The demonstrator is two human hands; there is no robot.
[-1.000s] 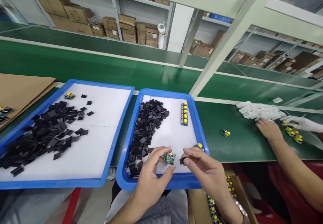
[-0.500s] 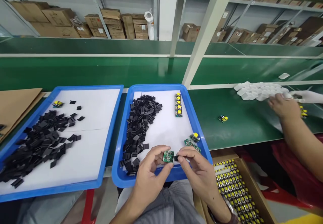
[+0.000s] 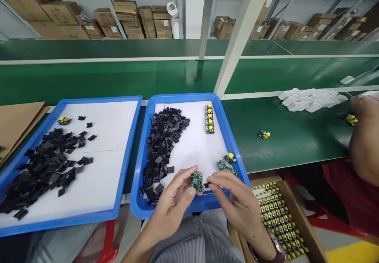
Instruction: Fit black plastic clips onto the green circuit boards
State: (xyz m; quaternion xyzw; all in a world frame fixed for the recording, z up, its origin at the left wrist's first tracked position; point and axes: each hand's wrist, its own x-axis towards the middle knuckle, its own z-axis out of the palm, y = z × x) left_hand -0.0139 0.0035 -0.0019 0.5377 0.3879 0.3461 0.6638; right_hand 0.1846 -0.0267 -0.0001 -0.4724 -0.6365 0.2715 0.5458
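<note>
Over the near edge of the middle blue tray (image 3: 189,212), my left hand (image 3: 175,200) is closed on a small green circuit board (image 3: 197,182), its component-covered face turned up. A small black piece (image 3: 207,185) is pinched between the thumb and fingers of my right hand (image 3: 233,200), just right of the board; a narrow gap seems to lie between them. Inside the tray, a heap of black pieces (image 3: 162,148) fills the left side. Several boards with yellow parts (image 3: 209,119) stand in a row at its upper right, and loose boards (image 3: 226,164) lie by the right wall.
Another blue tray (image 3: 130,144) with black pieces stands to the left. A single board (image 3: 264,134) and white plastic pieces (image 3: 310,99) lie on the green bench. A carton of yellow-topped boards (image 3: 281,219) sits below right. A co-worker's arm (image 3: 365,136) reaches in at right.
My left thumb has drawn back from the board's lower edge, and the board has tilted slightly. The co-worker's hand has moved right, away from the white pieces. The view has shifted slightly.
</note>
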